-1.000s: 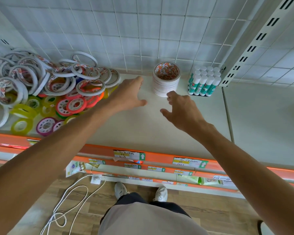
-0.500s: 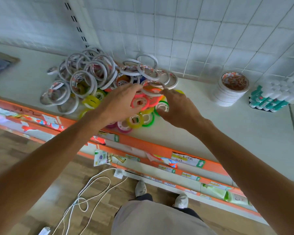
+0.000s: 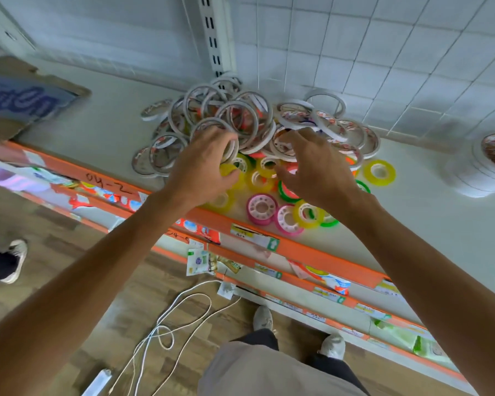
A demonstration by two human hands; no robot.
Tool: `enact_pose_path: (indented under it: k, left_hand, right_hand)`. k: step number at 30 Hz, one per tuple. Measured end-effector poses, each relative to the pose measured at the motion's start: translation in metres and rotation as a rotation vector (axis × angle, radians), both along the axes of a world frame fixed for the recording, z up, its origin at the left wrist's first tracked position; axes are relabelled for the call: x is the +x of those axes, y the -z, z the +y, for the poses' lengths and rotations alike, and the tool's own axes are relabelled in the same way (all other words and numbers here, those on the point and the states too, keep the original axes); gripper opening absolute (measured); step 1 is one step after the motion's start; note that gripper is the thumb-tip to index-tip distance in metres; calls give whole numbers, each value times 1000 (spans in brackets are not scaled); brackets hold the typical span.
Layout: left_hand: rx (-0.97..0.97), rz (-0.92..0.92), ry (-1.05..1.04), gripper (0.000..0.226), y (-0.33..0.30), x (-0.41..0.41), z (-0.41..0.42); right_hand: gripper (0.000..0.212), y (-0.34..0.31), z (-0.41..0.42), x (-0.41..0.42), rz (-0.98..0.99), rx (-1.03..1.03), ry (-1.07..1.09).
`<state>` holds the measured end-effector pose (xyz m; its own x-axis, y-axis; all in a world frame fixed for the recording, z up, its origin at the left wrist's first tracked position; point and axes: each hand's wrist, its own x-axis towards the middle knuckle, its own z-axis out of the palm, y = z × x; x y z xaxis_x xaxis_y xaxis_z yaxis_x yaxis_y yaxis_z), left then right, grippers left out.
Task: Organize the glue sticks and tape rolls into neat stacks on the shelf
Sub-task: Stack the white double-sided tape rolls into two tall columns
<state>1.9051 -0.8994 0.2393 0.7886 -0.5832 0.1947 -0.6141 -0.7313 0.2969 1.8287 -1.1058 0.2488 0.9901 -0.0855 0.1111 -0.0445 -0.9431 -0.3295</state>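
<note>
A loose pile of thin white tape rolls (image 3: 252,115) lies on the white shelf (image 3: 103,124), against the tiled back wall. Small coloured tape rolls lie in front of it, among them a yellow roll (image 3: 379,172) and a pink roll (image 3: 262,208). My left hand (image 3: 203,170) reaches into the pile, its fingers curled round a white tape roll (image 3: 232,146). My right hand (image 3: 317,167) hovers beside it with spread, bent fingers touching another white roll (image 3: 283,150). A neat stack of white rolls (image 3: 480,172) stands at the far right, blurred. No glue sticks show.
A flat cardboard box (image 3: 26,101) lies at the shelf's left end. A slotted upright (image 3: 215,32) runs up the wall behind the pile. The orange label rail (image 3: 297,252) edges the shelf. A white cable (image 3: 177,318) and another person's shoe (image 3: 12,261) are on the floor.
My view has swung left, away from the stack and the glue sticks. Both hands moved from the bare shelf into the tape pile, and my left fingers closed on a white roll.
</note>
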Motion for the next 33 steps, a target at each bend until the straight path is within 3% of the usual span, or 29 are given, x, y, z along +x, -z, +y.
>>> enact_pose_path:
  k: [3,8,12,20,27,33]
  left_hand:
    - [-14,-26,-133,73,4,16,12]
    - [7,116,-258,104,16,44,12]
    - [11,84,-295,101,24,48,3]
    - [-237,-11,-261,85,-2,52,37]
    - [-200,-5,-312,89,3,35,91]
    - [-187,43,-327,86,6,17,100]
  right_hand:
    - [52,2,19,8,-13,7,-15]
    - [54,8,37,15,18,-2,-49]
    - [54,9,40,18,26,-21,-56]
    - [58,5,46,33,60,-24,-136]
    - [51,9,63,59,35,-26,-255]
    - [84,3,63,101,135,-242,-423]
